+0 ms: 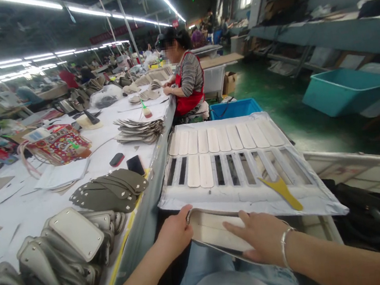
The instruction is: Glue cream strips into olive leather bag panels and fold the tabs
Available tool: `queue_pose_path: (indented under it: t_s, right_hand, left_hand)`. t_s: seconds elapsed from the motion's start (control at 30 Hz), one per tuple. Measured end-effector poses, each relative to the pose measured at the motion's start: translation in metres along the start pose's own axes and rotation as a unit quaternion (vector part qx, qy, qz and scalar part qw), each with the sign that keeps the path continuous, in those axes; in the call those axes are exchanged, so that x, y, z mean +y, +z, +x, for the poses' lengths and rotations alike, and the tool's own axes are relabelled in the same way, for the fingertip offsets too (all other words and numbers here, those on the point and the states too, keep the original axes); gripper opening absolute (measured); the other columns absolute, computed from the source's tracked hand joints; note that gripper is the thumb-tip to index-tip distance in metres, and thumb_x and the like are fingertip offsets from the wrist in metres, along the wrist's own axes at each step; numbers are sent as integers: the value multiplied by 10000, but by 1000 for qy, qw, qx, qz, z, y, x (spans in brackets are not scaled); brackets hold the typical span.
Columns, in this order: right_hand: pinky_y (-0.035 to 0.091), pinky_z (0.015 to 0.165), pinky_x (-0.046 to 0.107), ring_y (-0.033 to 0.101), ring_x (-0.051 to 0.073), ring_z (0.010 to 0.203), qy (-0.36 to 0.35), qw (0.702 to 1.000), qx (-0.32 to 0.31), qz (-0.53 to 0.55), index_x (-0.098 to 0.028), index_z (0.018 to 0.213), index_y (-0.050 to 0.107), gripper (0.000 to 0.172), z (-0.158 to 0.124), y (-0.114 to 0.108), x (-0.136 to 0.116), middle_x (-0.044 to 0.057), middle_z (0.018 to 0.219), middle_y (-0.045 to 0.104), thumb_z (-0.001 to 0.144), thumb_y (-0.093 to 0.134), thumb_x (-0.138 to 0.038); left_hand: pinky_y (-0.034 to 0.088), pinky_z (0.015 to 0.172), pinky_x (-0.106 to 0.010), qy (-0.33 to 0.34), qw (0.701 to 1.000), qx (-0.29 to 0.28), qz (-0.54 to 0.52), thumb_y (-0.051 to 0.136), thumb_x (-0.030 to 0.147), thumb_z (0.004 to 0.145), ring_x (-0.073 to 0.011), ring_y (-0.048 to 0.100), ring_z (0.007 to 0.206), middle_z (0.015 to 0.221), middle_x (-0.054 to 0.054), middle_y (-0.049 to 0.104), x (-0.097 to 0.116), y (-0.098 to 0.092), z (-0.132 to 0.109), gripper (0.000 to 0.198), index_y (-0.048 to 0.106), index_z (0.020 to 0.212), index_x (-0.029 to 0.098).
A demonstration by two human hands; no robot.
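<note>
With the pale panel (208,230) as the dial's centre, it lies above the person's lap, just beside the near edge of the white-covered board (183,198). The left hand (175,231) sits at nine o'clock, its forearm coming in from eight; its grip pinches the panel's end, the thumb on the near side. The right hand (260,233) is at three o'clock, back upward, its grip spread, fingers apart and pointing towards nine across the panel's face. A bracelet (283,244) rings that wrist. The board spreads out towards one o'clock, bearing pale strips (212,139); a yellow scraper (283,192) rests on it at two. At nine, grey pieces (45,269) lean in a row on the desk (106,146). A co-worker (186,77) sits at twelve.
</note>
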State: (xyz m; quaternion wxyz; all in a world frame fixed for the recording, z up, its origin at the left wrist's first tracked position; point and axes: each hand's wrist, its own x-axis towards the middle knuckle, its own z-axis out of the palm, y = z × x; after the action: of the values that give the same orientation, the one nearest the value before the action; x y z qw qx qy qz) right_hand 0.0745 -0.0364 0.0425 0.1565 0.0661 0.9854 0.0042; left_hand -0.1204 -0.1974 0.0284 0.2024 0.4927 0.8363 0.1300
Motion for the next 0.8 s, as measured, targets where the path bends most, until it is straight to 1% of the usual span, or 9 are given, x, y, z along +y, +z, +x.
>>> queue_pose_path:
  t_s: [0.13,0.27,0.37,0.43,0.57,0.63,0.73,0.77,0.8]
  right_hand:
    - [455,576,410,623,317,721,-4,999,-16,38,-387,1325,359,707,-1,-2,5,142,997,577,672,594,-525]
    - [474,588,416,631,308,721,-7,997,-14,74,-361,1306,404,693,0,-5,10,121,949,590,660,602,-516]
    - [500,648,392,637,274,763,-22,987,-9,159,-248,1335,398,797,-1,-14,26,129,976,629,626,627,-532]
    - [516,640,299,638,193,707,48,966,12,252,-147,1292,460,731,-7,-19,46,83,872,682,659,609,-480]
    - [476,404,222,548,111,397,281,901,38,329,-122,1015,650,352,-42,-9,84,-44,459,603,727,506,-265]
    - [463,361,226,545,120,350,293,854,-64,425,-153,1112,588,392,-60,6,88,-44,438,591,736,488,-200]
    - [452,342,208,537,121,329,281,719,-210,601,-185,1289,372,513,-74,31,79,-48,455,569,786,464,-231]
    - [440,332,197,524,116,325,279,700,-210,623,-184,1305,331,530,-75,38,74,-54,458,551,794,460,-244]
    - [420,318,187,501,108,316,279,708,-189,621,-184,1299,331,529,-75,42,69,-60,460,533,791,464,-248]
  left_hand:
    - [410,853,-343,145,986,36,70,421,188,820,-213,526,940,977,-78,578,30,-10,1,293,540,1087,177]
    - [448,807,-333,332,931,-101,114,516,444,803,-216,521,903,1000,-74,563,62,3,5,315,568,949,170]
    - [467,764,-352,367,903,-163,152,603,547,706,-236,520,893,1032,-83,553,69,16,11,481,558,994,164]
    - [467,738,-341,360,903,-179,151,620,562,684,-233,518,876,1001,-69,556,68,19,14,496,560,1000,184]
    - [450,747,-355,342,911,-186,139,622,588,665,-254,508,916,1053,-76,540,70,21,15,669,470,1206,225]
    - [436,758,-374,344,910,-182,145,584,626,677,-275,500,950,1123,-96,511,77,24,15,859,244,1380,269]
    - [428,720,-363,361,896,-196,171,554,656,679,-274,517,903,1106,-101,513,91,29,18,946,51,1414,337]
    - [426,713,-358,370,889,-204,177,557,656,676,-268,524,882,1085,-98,522,96,31,21,940,63,1412,343]
    - [427,710,-354,379,883,-211,181,564,651,672,-264,530,868,1070,-96,529,99,32,23,933,85,1411,343]
